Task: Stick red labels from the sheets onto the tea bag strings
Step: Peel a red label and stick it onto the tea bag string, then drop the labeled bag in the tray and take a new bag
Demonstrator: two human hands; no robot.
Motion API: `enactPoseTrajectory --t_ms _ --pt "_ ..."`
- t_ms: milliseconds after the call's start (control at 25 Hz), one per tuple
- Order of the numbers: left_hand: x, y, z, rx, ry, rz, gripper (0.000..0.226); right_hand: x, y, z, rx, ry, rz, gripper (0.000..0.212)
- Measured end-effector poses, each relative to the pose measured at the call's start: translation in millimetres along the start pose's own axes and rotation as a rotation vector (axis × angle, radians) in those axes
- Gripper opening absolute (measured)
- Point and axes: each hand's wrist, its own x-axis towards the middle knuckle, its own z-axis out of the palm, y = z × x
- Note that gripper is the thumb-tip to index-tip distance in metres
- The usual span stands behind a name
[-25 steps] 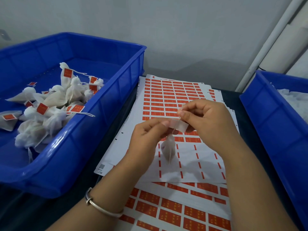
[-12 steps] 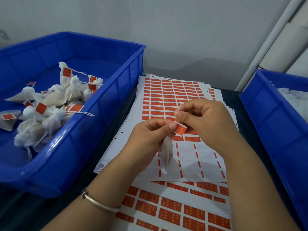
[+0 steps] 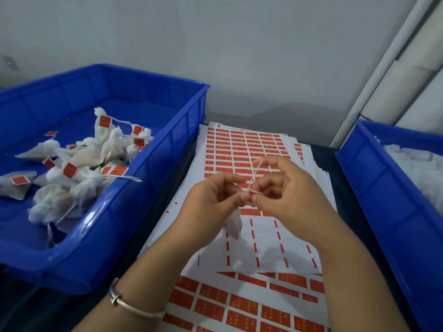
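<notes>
A: Pinching occurs at centre frame: the left hand (image 3: 211, 200) and right hand (image 3: 287, 188) meet fingertip to fingertip above the label sheets (image 3: 242, 149). What does each hold?

B: The left thumb and forefinger close on the top of a white tea bag (image 3: 233, 222), which hangs below them over the sheet. The right thumb and forefinger close on the string (image 3: 255, 174), which runs up and to the right from the meeting point. A small red label (image 3: 251, 192) shows between the two sets of fingertips; which hand grips it cannot be told, as the area is blurred.

A: And the surroundings?

B: The left blue bin (image 3: 143, 188) contains a heap of labelled tea bags (image 3: 79, 164). The right blue bin (image 3: 374, 192) contains white material, too blurred to identify. A second sheet of larger red labels (image 3: 239, 305) lies nearest the viewer. A silver bangle (image 3: 129, 305) circles the left wrist.
</notes>
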Motion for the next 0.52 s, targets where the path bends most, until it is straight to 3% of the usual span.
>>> enactPoseTrajectory --t_ms 120,200,360,520 --pt "-5 23 -14 0.295 -0.033 0.073 0.018 -6 -12 2 0.026 0.036 -0.019 0.059" --pt "-9 47 -30 0.392 0.036 0.169 0.02 -8 -25 2 0.085 0.077 -0.037 0.059" --pt "7 95 -79 0.294 0.349 0.314 0.023 -11 -50 7 0.209 0.054 -0.068 0.052" --pt "59 119 -143 0.366 0.593 0.217 0.023 -23 -62 26 0.182 -0.019 -0.014 0.041"
